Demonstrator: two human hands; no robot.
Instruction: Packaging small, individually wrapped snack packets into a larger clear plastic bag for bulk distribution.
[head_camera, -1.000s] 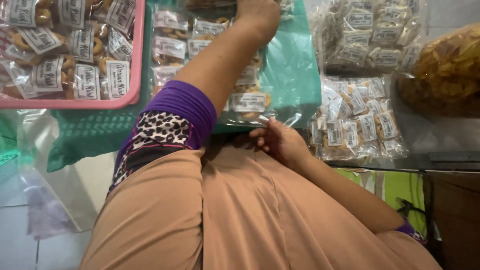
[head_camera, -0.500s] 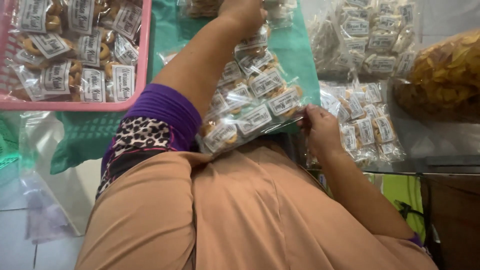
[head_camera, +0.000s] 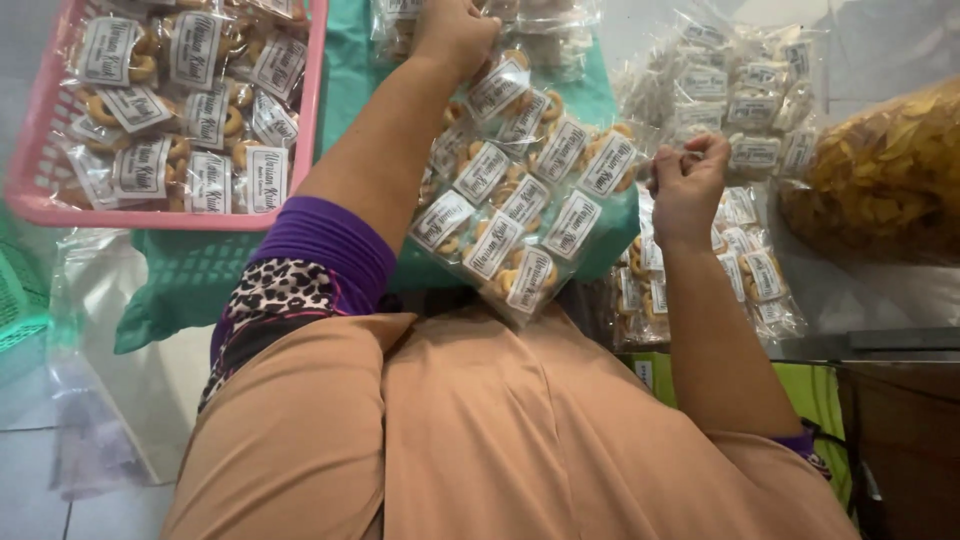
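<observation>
A large clear plastic bag (head_camera: 520, 190) filled with several small labelled packets of ring-shaped snacks hangs above a teal basket (head_camera: 180, 280). My left hand (head_camera: 455, 35) grips the bag's top edge at the far side. My right hand (head_camera: 688, 180) is closed on the bag's right edge, pulling it taut. The bag's lower corner droops toward my chest.
A pink basket (head_camera: 300, 130) at the upper left holds several more labelled snack packets. Piles of bagged packets (head_camera: 740, 110) lie on the right, beside a big bag of yellow chips (head_camera: 880, 170). Loose clear plastic (head_camera: 90, 300) hangs at the left over a tiled floor.
The bag has been lifted off the teal basket and raised. My right hand moved up and to the right with its edge, and my left hand stayed high at the top.
</observation>
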